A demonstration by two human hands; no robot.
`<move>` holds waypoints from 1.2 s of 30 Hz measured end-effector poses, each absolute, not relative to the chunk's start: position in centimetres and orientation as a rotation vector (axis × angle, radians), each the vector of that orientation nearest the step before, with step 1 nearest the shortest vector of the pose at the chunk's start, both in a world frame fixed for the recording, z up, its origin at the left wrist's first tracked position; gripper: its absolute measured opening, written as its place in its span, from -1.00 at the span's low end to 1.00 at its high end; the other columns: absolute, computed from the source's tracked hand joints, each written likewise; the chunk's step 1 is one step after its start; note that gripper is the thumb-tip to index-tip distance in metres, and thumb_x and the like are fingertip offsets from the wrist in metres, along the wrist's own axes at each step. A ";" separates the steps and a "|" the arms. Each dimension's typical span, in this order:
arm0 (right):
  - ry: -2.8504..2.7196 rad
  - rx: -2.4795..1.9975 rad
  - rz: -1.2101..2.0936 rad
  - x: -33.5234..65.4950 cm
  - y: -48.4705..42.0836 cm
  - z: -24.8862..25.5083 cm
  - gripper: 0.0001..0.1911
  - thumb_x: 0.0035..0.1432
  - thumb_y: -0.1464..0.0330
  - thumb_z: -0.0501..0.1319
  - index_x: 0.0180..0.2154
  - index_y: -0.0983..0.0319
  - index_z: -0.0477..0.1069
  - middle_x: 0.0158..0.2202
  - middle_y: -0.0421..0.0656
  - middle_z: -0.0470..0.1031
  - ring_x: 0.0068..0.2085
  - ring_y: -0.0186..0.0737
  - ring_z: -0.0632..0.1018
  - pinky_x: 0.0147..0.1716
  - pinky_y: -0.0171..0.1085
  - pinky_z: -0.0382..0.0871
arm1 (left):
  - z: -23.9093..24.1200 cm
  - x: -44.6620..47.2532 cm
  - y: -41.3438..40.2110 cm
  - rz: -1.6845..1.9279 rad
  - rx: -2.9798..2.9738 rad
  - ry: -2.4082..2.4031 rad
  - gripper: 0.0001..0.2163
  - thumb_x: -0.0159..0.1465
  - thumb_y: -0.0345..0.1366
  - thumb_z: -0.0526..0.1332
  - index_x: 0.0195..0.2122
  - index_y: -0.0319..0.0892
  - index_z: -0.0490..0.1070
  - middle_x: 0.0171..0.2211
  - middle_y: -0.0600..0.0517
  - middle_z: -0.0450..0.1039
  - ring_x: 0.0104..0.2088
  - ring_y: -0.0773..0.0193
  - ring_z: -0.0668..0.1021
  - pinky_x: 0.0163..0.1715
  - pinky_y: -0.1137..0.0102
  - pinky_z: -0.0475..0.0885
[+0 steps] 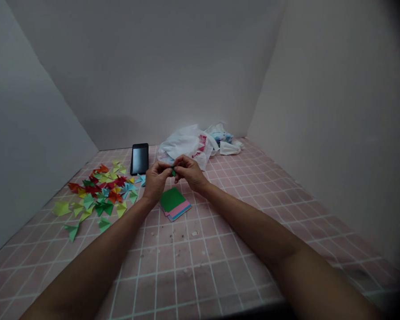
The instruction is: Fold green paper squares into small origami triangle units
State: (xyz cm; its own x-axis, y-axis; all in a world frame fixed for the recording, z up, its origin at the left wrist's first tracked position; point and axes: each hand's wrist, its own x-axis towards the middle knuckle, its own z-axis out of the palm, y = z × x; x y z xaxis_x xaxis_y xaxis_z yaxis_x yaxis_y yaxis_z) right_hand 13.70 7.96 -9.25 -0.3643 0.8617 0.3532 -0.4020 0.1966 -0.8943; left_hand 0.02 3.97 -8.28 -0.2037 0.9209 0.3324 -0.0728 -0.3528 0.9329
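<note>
My left hand [156, 178] and my right hand [189, 171] meet above the pink tiled surface [253, 195], fingers pinched together on a small folded green paper piece [173, 171]. Only a sliver of the green piece shows between the fingertips. Just below the hands lies a small stack of square paper sheets [175, 203], green on top with pink and blue beneath. To the left spreads a pile of folded paper triangles [98, 193] in red, orange, yellow, green and light blue.
A black phone [140, 158] lies face up behind the triangles. A crumpled white plastic bag [186, 144] and more bags [225, 140] sit at the back. Grey walls close in on the left, back and right. Small crumbs dot the tiles near me.
</note>
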 end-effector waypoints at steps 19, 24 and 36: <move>-1.491 -0.532 1.187 14.1 8.1 -9.1 -0.94 -0.05 0.43 0.21 -0.42 0.21 0.38 -0.52 -0.34 0.43 -0.50 -0.40 0.47 -0.49 -0.40 0.40 | -7.5 0.2 3.8 1.451 1.091 1.097 -0.66 -0.03 -0.08 0.48 -0.43 -0.21 0.45 -0.59 0.07 0.48 -0.55 0.28 0.57 -0.46 0.38 0.54; -1.495 -0.549 1.245 14.3 8.2 -9.2 -0.87 0.12 0.30 0.21 -0.28 0.20 0.36 -0.51 -0.34 0.42 -0.54 -0.38 0.48 -0.50 -0.36 0.46 | -7.5 0.3 3.8 1.519 1.162 1.120 -0.65 -0.04 -0.07 0.51 -0.44 -0.21 0.47 -0.58 0.10 0.49 -0.55 0.33 0.54 -0.43 0.37 0.55; -1.595 -0.626 1.264 14.3 8.5 -9.5 -0.61 0.21 0.02 0.27 -0.40 0.19 0.29 -0.65 -0.35 0.38 -0.66 -0.38 0.42 -0.66 -0.38 0.43 | -7.5 0.1 3.3 1.520 1.344 1.154 -0.69 0.08 -0.07 0.47 -0.42 -0.21 0.49 -0.61 0.10 0.47 -0.59 0.33 0.52 -0.50 0.42 0.46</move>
State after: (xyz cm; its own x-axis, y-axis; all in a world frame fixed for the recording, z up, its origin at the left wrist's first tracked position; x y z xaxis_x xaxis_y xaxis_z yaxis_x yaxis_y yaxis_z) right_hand 14.32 8.48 -9.48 -0.3976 0.8403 0.3684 -0.1662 0.3289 -0.9296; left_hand 0.13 3.27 -7.48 -0.1309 0.9519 0.2771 0.0114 -0.2780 0.9605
